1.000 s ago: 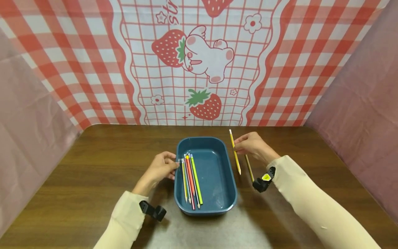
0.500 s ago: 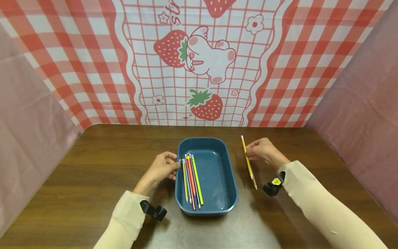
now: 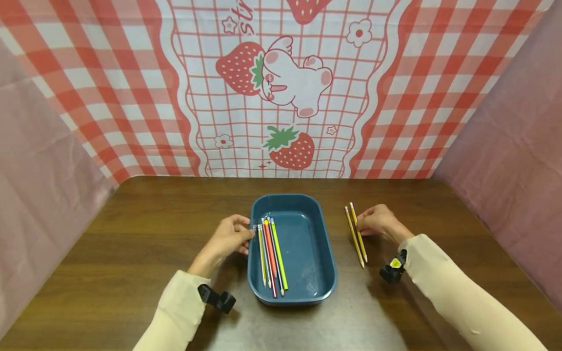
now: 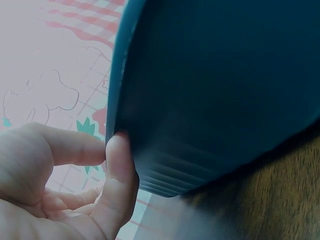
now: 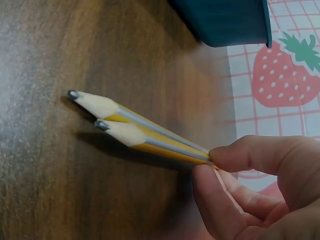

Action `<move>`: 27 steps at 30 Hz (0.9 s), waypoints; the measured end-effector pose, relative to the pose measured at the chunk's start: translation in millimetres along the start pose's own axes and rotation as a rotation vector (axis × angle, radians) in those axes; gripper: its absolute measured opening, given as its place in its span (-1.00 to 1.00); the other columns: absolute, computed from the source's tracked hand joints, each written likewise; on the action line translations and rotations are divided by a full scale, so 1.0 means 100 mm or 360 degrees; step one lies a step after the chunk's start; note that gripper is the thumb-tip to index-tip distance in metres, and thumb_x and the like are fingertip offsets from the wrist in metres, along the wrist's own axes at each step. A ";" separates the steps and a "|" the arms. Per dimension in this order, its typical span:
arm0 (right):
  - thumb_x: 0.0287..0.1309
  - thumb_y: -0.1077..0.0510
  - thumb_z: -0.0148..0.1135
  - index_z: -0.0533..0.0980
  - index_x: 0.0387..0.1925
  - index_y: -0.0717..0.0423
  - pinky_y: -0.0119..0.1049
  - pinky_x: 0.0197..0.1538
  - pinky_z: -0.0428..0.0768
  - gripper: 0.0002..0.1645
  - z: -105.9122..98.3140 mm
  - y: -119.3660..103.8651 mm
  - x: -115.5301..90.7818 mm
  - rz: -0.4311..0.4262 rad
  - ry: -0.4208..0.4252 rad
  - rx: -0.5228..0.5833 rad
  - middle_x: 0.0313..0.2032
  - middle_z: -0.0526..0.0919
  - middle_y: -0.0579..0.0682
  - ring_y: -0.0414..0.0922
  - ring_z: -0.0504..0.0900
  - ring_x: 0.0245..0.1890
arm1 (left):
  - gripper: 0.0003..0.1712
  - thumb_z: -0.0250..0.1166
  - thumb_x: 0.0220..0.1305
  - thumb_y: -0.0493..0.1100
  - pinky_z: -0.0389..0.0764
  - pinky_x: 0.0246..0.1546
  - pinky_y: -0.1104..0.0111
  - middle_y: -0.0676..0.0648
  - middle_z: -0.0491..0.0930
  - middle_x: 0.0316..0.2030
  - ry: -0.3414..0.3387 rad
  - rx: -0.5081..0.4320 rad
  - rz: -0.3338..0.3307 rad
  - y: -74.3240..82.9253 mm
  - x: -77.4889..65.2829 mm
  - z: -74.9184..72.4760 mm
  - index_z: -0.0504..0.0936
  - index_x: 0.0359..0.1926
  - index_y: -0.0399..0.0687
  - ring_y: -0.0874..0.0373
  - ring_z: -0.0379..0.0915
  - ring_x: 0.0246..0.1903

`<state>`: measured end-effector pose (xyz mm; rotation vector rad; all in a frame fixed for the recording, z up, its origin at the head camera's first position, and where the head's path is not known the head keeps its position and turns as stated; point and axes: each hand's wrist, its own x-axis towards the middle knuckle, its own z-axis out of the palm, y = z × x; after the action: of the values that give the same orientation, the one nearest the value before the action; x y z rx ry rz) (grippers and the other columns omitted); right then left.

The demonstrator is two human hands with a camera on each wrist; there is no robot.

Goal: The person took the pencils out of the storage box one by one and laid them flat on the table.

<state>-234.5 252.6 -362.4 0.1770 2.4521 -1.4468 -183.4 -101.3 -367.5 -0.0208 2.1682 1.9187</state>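
My left hand (image 3: 226, 237) pinches the left rim of the blue plastic tray (image 3: 305, 258); in the left wrist view thumb and finger meet at its edge. Several pencils lie side by side along the tray's left half, among them a red pencil (image 3: 270, 246) and a lime-green pencil (image 3: 279, 256). Right of the tray, my right hand (image 3: 379, 223) pinches a yellow pencil (image 3: 361, 244), points toward me. A second yellow pencil (image 3: 353, 236) lies close along its left side. In the right wrist view both sharpened tips show, and the fingertips are right at the shafts.
The brown wooden table (image 3: 145, 234) carries the tray and pencils. A strawberry-print checked cloth (image 3: 290, 146) hangs behind the table. Pink cloth (image 3: 505, 122) forms the side walls. Each wrist wears a small black camera (image 3: 217, 298).
My right hand has moved right and toward me with the yellow pencil, which now lies beside the second yellow pencil, on its right. The left hand and tray have stayed in place.
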 end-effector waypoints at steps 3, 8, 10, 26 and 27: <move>-0.12 0.46 0.20 0.45 -0.16 0.66 -0.46 -0.45 0.67 -0.59 0.01 0.03 0.01 0.0029 0.0010 -0.0009 -0.58 0.55 -0.08 -0.31 0.55 -0.60 | -0.61 0.11 0.18 -0.47 0.52 -0.73 0.51 -0.06 0.40 -0.55 0.0002 -0.0003 -0.0005 0.00 0.00 0.00 0.28 0.03 -0.51 0.25 0.33 -0.69; -0.16 0.46 0.20 0.46 -0.19 0.63 -0.46 -0.47 0.67 -0.60 0.04 0.06 0.01 0.0059 0.0054 -0.0020 -0.59 0.54 -0.07 -0.31 0.56 -0.63 | -0.61 0.12 0.19 -0.47 0.53 -0.73 0.50 -0.06 0.41 -0.55 0.0008 0.0008 0.0000 0.00 0.00 0.00 0.28 0.04 -0.52 0.25 0.33 -0.69; -0.19 0.46 0.20 0.47 -0.19 0.62 -0.46 -0.48 0.67 -0.60 0.05 0.06 0.01 0.0068 0.0070 -0.0040 -0.62 0.54 -0.07 -0.32 0.55 -0.65 | -0.61 0.12 0.18 -0.47 0.52 -0.73 0.50 -0.06 0.41 -0.55 0.0010 0.0010 -0.0007 0.00 0.00 0.00 0.28 0.03 -0.51 0.24 0.33 -0.69; -0.23 0.44 0.20 0.52 -0.28 0.54 -0.46 -0.53 0.66 -0.67 0.09 0.05 0.01 0.0101 0.0132 -0.0164 -0.70 0.51 -0.12 -0.34 0.53 -0.70 | -0.61 0.13 0.18 -0.47 0.52 -0.74 0.50 -0.07 0.42 -0.55 0.0022 0.0022 0.0016 -0.01 0.01 0.00 0.29 0.03 -0.52 0.24 0.33 -0.69; -0.23 0.44 0.19 0.52 -0.27 0.54 -0.46 -0.52 0.66 -0.66 0.09 0.05 0.01 0.0099 0.0130 -0.0161 -0.70 0.51 -0.12 -0.34 0.53 -0.70 | -0.62 0.13 0.18 -0.47 0.52 -0.74 0.50 -0.07 0.42 -0.55 0.0026 0.0023 0.0015 -0.01 0.01 0.00 0.30 0.02 -0.51 0.24 0.33 -0.69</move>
<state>-232.5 246.8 -370.6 0.2935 2.5542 -1.3109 -184.0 -101.5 -369.0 -0.0238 2.1965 1.9140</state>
